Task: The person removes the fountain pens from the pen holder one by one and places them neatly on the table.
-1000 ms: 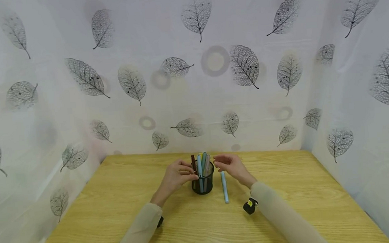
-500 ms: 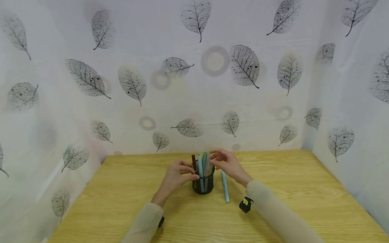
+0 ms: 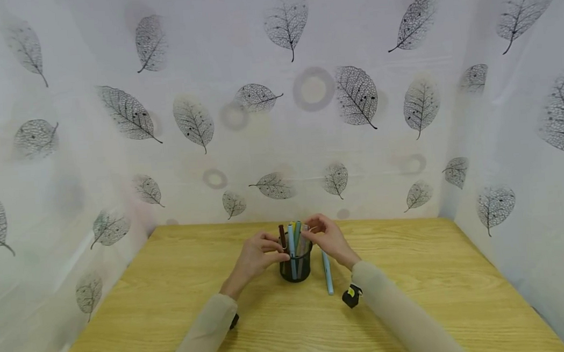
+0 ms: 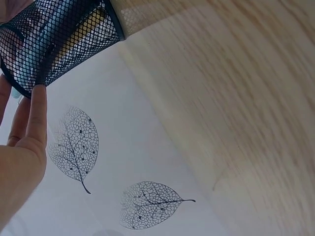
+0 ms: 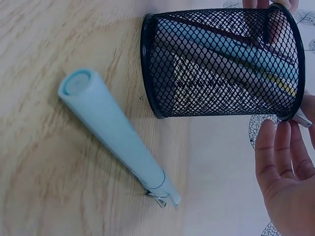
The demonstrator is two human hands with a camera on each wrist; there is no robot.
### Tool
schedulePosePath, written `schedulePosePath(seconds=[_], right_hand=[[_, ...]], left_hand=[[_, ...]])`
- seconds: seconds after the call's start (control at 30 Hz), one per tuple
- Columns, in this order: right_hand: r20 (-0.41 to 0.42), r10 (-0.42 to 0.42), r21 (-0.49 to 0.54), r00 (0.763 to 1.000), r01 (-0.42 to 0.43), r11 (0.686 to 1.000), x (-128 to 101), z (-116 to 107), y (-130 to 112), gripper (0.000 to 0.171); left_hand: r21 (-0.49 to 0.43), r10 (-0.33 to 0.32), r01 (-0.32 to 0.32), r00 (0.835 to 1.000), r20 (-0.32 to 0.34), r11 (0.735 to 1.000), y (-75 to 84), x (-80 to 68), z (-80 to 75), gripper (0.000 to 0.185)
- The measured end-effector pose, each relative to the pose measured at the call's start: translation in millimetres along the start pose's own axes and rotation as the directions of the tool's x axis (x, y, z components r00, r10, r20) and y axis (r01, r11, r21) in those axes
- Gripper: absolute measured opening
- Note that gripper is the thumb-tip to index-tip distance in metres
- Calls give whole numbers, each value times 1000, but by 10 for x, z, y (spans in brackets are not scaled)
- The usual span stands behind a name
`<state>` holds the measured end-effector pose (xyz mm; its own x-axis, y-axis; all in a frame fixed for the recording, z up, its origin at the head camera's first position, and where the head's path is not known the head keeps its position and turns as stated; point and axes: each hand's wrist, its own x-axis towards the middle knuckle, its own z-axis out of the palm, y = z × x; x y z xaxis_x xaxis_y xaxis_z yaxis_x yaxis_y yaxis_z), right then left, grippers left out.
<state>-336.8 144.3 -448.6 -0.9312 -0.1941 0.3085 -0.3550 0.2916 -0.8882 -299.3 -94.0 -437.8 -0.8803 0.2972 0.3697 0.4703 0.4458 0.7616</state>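
A black mesh pen holder (image 3: 301, 273) stands upright on the table, with a brown pen (image 3: 282, 234), a light blue pen (image 3: 291, 239), a green pen (image 3: 297, 230) and a grey pen (image 5: 302, 118) in it. My left hand (image 3: 257, 254) holds the holder's rim from the left, thumb in front and fingers behind. On the other side, my right hand (image 3: 332, 243) pinches the top of the grey pen at the rim. Another light blue pen (image 5: 118, 132) lies on the table just right of the holder, its clip end pointing away.
The wooden table (image 3: 272, 327) ends at a pale curtain (image 3: 280, 144) printed with leaves, which also rises on both sides. A small black wrist camera (image 3: 351, 295) hangs below the right sleeve (image 3: 401, 303).
My right hand has moved left from beside the pen holder to its rim, and its fingers have closed on the grey pen's top. The left hand has stayed at the rim.
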Motion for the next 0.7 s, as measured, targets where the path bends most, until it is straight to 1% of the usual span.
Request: schedulePosePath(seconds=[0.17, 0.27, 0.33, 0.5, 0.57, 0.7], right_hand=[[-11, -14, 7, 1000, 14, 1000, -27, 1, -53, 30], [-9, -27, -1, 1000, 27, 1000, -32, 3, -51, 30], [-8, -27, -9, 1000, 27, 1000, -33, 7, -38, 30], [-5, -23, -6, 1000, 23, 1000, -51, 12, -15, 23], [1, -37, -10, 999, 37, 999, -58, 11, -6, 19], [24, -69, -30, 997, 70, 997, -71, 5, 7, 18]], left_hand=[[-49, -1, 1, 1000, 17, 999, -20, 2, 15, 13], [-55, 0, 1, 1000, 16, 998, -32, 4, 21, 11], [-47, 4, -4, 1000, 10, 999, -33, 6, 24, 11], [-26, 20, -20, 1000, 1, 999, -38, 16, 28, 11], [-24, 23, -23, 1000, 1, 999, -44, 19, 29, 11], [-22, 12, -12, 1000, 0, 1000, -39, 15, 22, 10]])
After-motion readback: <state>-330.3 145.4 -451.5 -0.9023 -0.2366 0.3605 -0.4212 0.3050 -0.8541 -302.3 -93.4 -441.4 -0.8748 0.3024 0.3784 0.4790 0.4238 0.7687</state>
